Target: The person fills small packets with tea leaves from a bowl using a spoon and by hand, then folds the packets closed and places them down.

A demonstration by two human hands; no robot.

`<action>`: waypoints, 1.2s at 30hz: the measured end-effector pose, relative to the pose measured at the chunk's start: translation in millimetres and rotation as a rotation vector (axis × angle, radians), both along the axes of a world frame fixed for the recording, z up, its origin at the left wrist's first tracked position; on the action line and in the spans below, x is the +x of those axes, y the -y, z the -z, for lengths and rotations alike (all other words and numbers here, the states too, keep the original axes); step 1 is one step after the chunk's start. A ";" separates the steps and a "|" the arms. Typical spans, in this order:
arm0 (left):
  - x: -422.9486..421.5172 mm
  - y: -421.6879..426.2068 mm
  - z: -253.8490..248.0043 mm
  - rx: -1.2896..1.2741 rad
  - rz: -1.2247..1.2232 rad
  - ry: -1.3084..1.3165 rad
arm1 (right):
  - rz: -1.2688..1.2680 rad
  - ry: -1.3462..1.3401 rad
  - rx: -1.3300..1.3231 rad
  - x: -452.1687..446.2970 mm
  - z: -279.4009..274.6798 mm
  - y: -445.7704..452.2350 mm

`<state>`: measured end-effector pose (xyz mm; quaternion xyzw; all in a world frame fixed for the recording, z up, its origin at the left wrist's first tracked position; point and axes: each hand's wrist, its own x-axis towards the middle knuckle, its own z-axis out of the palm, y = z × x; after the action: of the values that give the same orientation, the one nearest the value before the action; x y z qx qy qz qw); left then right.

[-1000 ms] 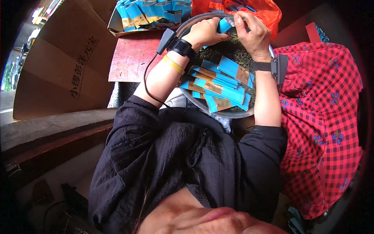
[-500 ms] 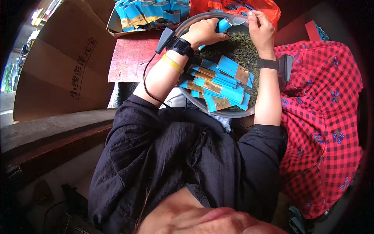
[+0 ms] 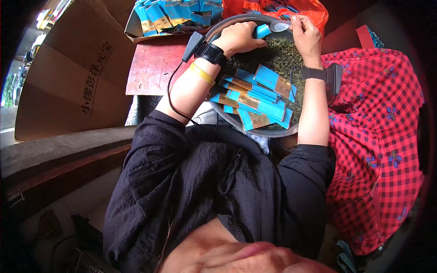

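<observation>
My left hand (image 3: 237,38) grips a small blue packet (image 3: 262,31) over the far part of a round basin (image 3: 273,133). My right hand (image 3: 306,38) pinches the handle of a pale spoon (image 3: 279,26). The spoon's bowl is close beside the packet's end; whether they touch I cannot tell. Dry dark-green leaves, like tea (image 3: 284,51), lie in the basin below both hands. Several flat blue-and-gold packets (image 3: 255,101) are piled on the leaves at the near side. The inside of the held packet is hidden.
A carton (image 3: 133,34) full of blue-and-gold packets stands on a red board (image 3: 152,68) at the far left. Behind the basin is a red plastic bag (image 3: 314,13). A large cardboard box (image 3: 59,77) rises at left; red checked cloth (image 3: 373,136) hangs at right.
The spoon's bowl has turned from tilted against the packet's end to facing up more, and has moved slightly right. My left hand stays nearly still with the packet.
</observation>
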<state>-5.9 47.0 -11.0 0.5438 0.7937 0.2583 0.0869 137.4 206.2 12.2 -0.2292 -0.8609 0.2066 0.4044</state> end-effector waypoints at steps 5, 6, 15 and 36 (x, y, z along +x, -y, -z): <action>-1.7 -1.3 3.4 0.032 0.001 -0.025 | -0.066 0.222 -0.069 2.0 19.4 -11.2; -1.2 -1.0 2.7 0.032 0.003 -0.026 | -0.097 0.277 -0.046 2.2 19.7 -6.7; -1.9 -0.6 3.0 0.047 -0.011 -0.053 | -0.240 0.536 -0.133 -16.3 40.8 18.3; -0.3 -0.1 -1.6 0.108 -0.053 -0.006 | -0.399 0.570 -0.651 -14.3 32.4 6.3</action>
<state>-6.2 47.1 -9.5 0.5271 0.7931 0.3013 0.0484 123.1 199.8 -20.2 -0.2219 -0.8553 0.4681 0.0115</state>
